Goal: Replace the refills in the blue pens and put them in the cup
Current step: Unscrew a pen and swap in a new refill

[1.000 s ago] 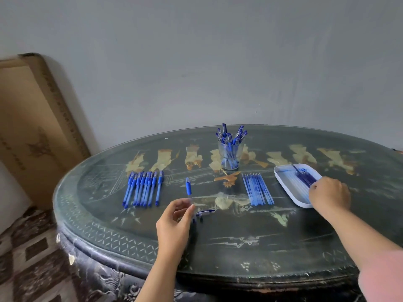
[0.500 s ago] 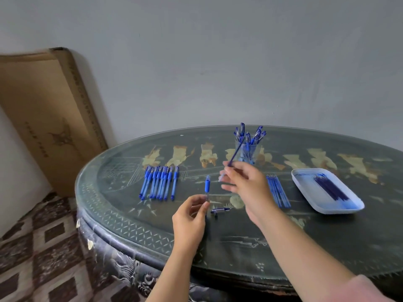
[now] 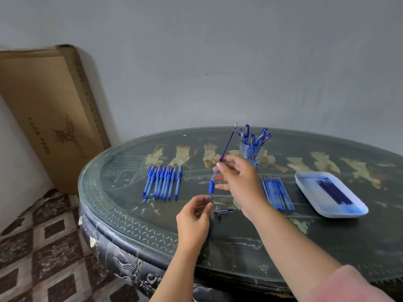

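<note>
My 2 hands meet over the middle of the counter (image 3: 359, 240). My left hand (image 3: 193, 219) pinches the lower end of an uncapped pen barrel (image 3: 211, 188) between thumb and fingertips and holds it nearly upright just above the glass, blue grip section uppermost. My right hand (image 3: 242, 179) pinches a dark blue refill (image 3: 227, 144) between thumb and forefinger, with the other fingers loosely spread. The refill slants up and away, metal tip toward the wall, and its pale lower end runs down to the barrel's mouth. It seems to be partly inside, though the blur there leaves me unsure. The pen's cap (image 3: 223, 211) lies on the counter just right of my left hand. The cup (image 3: 250, 152) stands at the far side behind my right hand, already holding capped blue pens. A row of pens (image 3: 162, 182) lies to the left, a row of fresh refills (image 3: 277, 194) to the right, and beyond that a white tray (image 3: 309, 186) holds used refills (image 3: 335, 192).
</note>
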A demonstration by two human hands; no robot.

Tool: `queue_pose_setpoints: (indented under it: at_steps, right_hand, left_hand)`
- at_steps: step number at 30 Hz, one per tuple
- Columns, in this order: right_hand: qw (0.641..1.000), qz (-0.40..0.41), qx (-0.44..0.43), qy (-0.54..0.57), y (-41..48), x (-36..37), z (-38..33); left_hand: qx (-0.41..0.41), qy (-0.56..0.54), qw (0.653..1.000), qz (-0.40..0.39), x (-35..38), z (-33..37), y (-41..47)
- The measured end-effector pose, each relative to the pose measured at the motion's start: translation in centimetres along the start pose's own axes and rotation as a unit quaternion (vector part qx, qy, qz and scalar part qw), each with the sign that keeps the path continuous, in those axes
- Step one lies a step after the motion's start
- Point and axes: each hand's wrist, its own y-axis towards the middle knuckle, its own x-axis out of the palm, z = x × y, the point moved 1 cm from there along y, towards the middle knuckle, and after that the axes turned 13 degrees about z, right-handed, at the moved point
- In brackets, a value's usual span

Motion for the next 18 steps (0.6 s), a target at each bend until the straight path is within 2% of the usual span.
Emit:
queue_pose_setpoints:
  at_steps: [11, 15, 18]
  right_hand:
    - [0.984, -0.014, -0.102, -0.147, 0.6, 1.0, 0.0]
    - [0.965, -0.026, -0.138, -0.22, 0.2, 1.1, 0.6]
    - [0.963, -0.049, -0.128, -0.231, -0.1, 1.0, 1.2]
  left_hand:
    - [-0.007, -0.009, 1.0, 0.005, 0.0, -0.2, 0.0]
    - [-0.002, -0.009, 1.0, 0.009, 0.0, -0.1, 0.0]
    - [0.006, -0.011, 1.0, 0.023, 0.0, -0.1, 0.0]
